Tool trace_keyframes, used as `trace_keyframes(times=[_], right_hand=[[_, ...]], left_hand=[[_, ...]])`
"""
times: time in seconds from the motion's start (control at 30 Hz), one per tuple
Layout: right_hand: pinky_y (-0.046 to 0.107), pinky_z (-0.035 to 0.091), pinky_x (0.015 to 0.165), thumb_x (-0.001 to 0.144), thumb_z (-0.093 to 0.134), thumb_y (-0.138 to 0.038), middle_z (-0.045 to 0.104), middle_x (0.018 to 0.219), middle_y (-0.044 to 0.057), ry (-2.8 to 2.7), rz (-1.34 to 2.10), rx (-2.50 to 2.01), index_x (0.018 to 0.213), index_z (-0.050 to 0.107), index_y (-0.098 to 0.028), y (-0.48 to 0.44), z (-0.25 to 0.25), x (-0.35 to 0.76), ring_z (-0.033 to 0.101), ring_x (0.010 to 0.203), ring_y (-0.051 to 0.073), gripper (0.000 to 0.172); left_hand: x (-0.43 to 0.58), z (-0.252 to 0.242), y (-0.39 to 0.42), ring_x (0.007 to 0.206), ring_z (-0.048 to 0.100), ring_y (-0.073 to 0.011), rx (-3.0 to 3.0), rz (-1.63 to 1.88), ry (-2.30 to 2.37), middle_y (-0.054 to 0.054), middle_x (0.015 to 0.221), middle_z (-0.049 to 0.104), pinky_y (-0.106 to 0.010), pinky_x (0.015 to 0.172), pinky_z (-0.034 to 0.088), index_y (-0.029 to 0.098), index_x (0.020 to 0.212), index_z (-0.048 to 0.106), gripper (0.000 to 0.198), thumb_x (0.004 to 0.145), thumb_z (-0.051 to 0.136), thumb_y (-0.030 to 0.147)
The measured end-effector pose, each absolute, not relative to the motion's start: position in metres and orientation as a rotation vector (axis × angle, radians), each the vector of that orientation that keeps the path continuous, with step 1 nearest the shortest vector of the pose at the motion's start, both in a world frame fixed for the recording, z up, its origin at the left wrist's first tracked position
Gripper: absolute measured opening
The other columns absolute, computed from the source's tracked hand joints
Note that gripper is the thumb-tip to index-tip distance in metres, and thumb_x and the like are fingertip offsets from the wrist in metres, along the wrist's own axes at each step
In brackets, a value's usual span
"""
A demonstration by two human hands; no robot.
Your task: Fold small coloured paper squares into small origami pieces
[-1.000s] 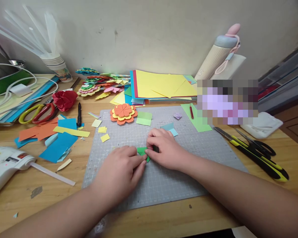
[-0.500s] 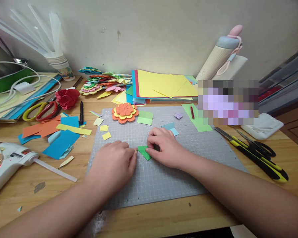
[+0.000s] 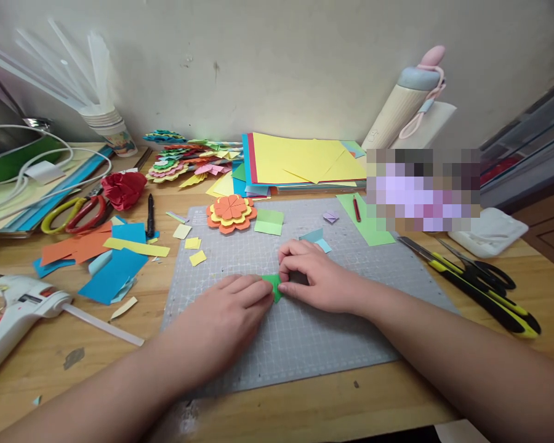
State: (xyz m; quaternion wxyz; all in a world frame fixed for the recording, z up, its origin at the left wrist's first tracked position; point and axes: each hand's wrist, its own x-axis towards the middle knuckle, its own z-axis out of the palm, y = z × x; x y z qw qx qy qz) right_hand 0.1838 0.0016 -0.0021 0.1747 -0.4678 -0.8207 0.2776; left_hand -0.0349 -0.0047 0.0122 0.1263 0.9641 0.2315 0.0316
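Note:
A small folded piece of green paper (image 3: 276,286) lies on the grey cutting mat (image 3: 305,344), mostly hidden under my fingers. My left hand (image 3: 242,301) covers its left part, the fingers close together and the tips pressing on it. From the right, my right hand (image 3: 311,274) pinches the paper's edge between thumb and curled fingers. Just beyond that hand sits a creased light-blue paper (image 3: 321,240). Farther back on the mat are a layered orange and yellow paper flower (image 3: 231,214), a creased light-green square (image 3: 268,222) and a small purple folded piece (image 3: 331,217).
To the left lie a glue gun (image 3: 25,314), blue and orange scraps (image 3: 115,277), a black pen (image 3: 151,215) and red and yellow scissors (image 3: 85,212). A utility knife (image 3: 484,295) and black scissors (image 3: 482,271) lie right. Behind stands a paper stack (image 3: 305,160).
My left hand has slid right and its fingers now lie over the green paper's left part. The right hand keeps its pinch there. The whole view has shifted slightly.

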Motion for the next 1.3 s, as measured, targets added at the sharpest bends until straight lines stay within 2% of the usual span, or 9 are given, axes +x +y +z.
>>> trace_keyframes(times=[0.3, 0.57, 0.7, 1.07, 1.3], right_hand=[[0.037, 0.034, 0.087, 0.078, 0.068, -0.014, 0.055, 0.096, 0.002, -2.266, 0.788, -1.399, 0.071, 0.056, -0.019, 0.002, -0.004, 0.179, 0.048, 0.096, 0.019, 0.015], [0.038, 0.032, 0.086, 0.077, 0.068, -0.012, 0.058, 0.093, 0.002, -2.251, 0.763, -1.439, 0.067, 0.055, -0.018, 0.002, -0.005, 0.174, 0.048, 0.093, 0.020, 0.017], [0.038, 0.032, 0.085, 0.077, 0.068, -0.013, 0.058, 0.094, 0.002, -2.242, 0.728, -1.468, 0.066, 0.054, -0.018, 0.001, -0.005, 0.171, 0.048, 0.094, 0.020, 0.018], [0.037, 0.032, 0.083, 0.075, 0.065, -0.011, 0.057, 0.091, 0.002, -2.218, 0.731, -1.508, 0.064, 0.051, -0.018, -0.001, -0.004, 0.168, 0.048, 0.093, 0.020, 0.019], [0.037, 0.032, 0.082, 0.075, 0.064, -0.011, 0.058, 0.091, 0.002, -2.217, 0.721, -1.515, 0.064, 0.052, -0.017, -0.001, -0.005, 0.168, 0.048, 0.093, 0.020, 0.018]], left_hand=[[-0.038, 0.019, -0.007, 0.100, 0.057, -0.0235, 2.834, -0.007, 0.628, -0.007, 0.115, 0.063, -0.041, 0.087, 0.045, 0.018, 0.119, 0.056, 0.031, 0.094, 0.038, 0.015], [-0.037, 0.016, -0.009, 0.101, 0.059, -0.0214, 2.761, 0.079, 0.624, -0.006, 0.112, 0.065, -0.036, 0.086, 0.046, 0.019, 0.110, 0.061, 0.029, 0.093, 0.038, 0.013], [-0.038, 0.015, -0.007, 0.100, 0.061, -0.0205, 2.689, 0.190, 0.636, -0.005, 0.103, 0.068, -0.037, 0.090, 0.046, 0.021, 0.109, 0.063, 0.029, 0.093, 0.040, 0.015], [-0.038, 0.017, -0.007, 0.100, 0.062, -0.0197, 2.721, 0.232, 0.600, -0.005, 0.102, 0.069, -0.038, 0.094, 0.045, 0.021, 0.108, 0.062, 0.027, 0.091, 0.043, 0.013], [-0.038, 0.018, -0.007, 0.103, 0.062, -0.0196, 2.821, 0.126, 0.557, -0.007, 0.109, 0.068, -0.042, 0.106, 0.036, 0.017, 0.112, 0.060, 0.033, 0.084, 0.046, 0.006]])
